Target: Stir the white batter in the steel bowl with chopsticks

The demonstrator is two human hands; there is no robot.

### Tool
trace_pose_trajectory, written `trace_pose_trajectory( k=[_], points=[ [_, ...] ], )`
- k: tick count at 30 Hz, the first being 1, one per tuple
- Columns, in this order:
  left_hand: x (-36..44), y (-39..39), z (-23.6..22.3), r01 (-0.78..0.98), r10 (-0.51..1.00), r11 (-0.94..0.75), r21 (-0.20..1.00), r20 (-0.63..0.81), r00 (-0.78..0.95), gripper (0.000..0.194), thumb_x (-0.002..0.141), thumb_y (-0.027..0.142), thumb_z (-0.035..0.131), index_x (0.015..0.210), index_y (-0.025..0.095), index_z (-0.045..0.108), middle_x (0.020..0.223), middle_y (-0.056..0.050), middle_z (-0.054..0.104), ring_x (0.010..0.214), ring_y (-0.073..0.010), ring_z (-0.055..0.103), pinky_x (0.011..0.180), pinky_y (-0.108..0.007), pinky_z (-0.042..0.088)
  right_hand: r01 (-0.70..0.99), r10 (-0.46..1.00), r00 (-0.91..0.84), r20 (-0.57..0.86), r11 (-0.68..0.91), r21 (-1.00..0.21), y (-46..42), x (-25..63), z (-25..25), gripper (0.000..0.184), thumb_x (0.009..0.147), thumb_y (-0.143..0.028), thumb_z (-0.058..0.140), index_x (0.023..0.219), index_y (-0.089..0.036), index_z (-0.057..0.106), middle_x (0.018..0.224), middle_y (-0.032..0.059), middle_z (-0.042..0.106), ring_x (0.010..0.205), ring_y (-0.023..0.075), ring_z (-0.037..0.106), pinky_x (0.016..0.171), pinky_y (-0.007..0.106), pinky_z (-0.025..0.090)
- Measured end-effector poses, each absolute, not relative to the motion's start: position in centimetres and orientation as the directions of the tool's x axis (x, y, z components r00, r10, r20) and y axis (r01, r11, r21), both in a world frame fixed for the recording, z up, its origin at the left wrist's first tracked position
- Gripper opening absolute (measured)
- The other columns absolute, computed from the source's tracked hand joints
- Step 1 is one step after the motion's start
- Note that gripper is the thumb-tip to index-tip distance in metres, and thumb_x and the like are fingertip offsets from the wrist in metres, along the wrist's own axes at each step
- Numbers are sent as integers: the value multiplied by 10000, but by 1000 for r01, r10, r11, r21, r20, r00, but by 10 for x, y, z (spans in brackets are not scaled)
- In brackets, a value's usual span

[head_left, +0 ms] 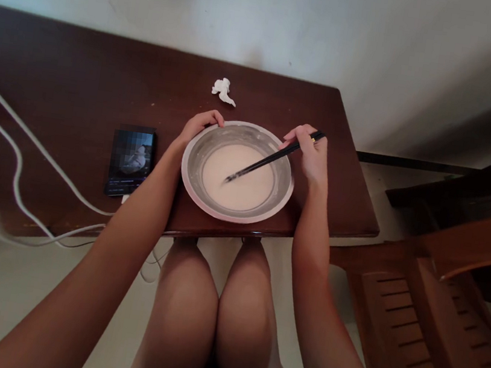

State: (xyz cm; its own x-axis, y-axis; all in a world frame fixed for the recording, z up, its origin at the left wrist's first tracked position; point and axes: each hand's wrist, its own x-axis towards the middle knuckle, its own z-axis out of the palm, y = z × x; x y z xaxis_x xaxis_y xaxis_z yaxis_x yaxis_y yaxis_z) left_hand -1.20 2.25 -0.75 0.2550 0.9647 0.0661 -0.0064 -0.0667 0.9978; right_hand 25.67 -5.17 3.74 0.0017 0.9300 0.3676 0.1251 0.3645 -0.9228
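A wide metal bowl [190, 181] stands near the front edge of the dark wooden table. Pale, creamy liquid [234, 164] covers its bottom. My left hand [201, 124] grips the bowl's rim at the upper left, fingers curled over the edge. In my right hand [309, 153], above the bowl's right side, is a pair of black chopsticks [271, 158], closed around their upper ends. The chopsticks slant down to the left, and their wet, whitish tips are over the middle of the liquid; whether they dip into it I cannot tell.
A crumpled white tissue [224, 90] lies behind the bowl on the table [69, 74]. To the left is a phone [132, 162] with its screen lit. White cables [18, 176] run across the table's left side. A wooden chair [412, 329] stands at the right.
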Motion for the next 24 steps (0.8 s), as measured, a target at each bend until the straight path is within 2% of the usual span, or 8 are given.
trace_pose_trajectory(
  k=[4, 10, 15, 20, 24],
  points=[
    [-13, 24, -9, 15, 962, -90, 996, 83, 261, 115, 673, 121, 504, 607, 173, 584, 712, 4, 569, 679, -97, 509, 650, -188, 404, 114, 916, 139, 376, 362, -925, -51, 258, 37, 433, 833, -587, 544, 623, -210, 589, 489, -46, 574, 487, 73, 567, 471, 221, 381],
    [-9, 20, -2, 54, 972, -102, 993, 88, 218, 191, 678, 37, 472, 568, 160, 568, 669, 6, 561, 657, -87, 501, 677, -181, 414, 115, 944, -61, 324, 329, -937, -54, 255, 37, 413, 828, -569, 567, 631, -210, 619, 499, -44, 574, 505, 77, 562, 527, 232, 445],
    [-8, 16, 1, 40, 978, -69, 997, 60, 202, 220, 698, 31, 448, 577, 164, 575, 666, 8, 564, 661, -95, 506, 675, -184, 426, 97, 921, 98, 377, 369, -924, -52, 258, 37, 414, 851, -547, 547, 623, -207, 609, 501, -40, 590, 487, 74, 555, 473, 226, 378],
    [-9, 17, 0, 54, 974, -60, 997, 46, 222, 228, 709, 6, 450, 582, 160, 560, 677, 19, 561, 668, -81, 509, 713, -183, 426, 120, 939, -51, 341, 345, -931, -54, 256, 37, 397, 845, -546, 558, 655, -207, 643, 527, -37, 618, 515, 75, 579, 532, 231, 442],
    [-11, 18, -1, 83, 970, -93, 992, 72, 234, 202, 714, 18, 472, 600, 159, 561, 693, 22, 570, 694, -81, 522, 752, -192, 427, 88, 922, 76, 379, 373, -924, -51, 257, 36, 399, 836, -564, 560, 660, -211, 622, 509, -45, 600, 487, 66, 554, 494, 221, 405]
  ],
)
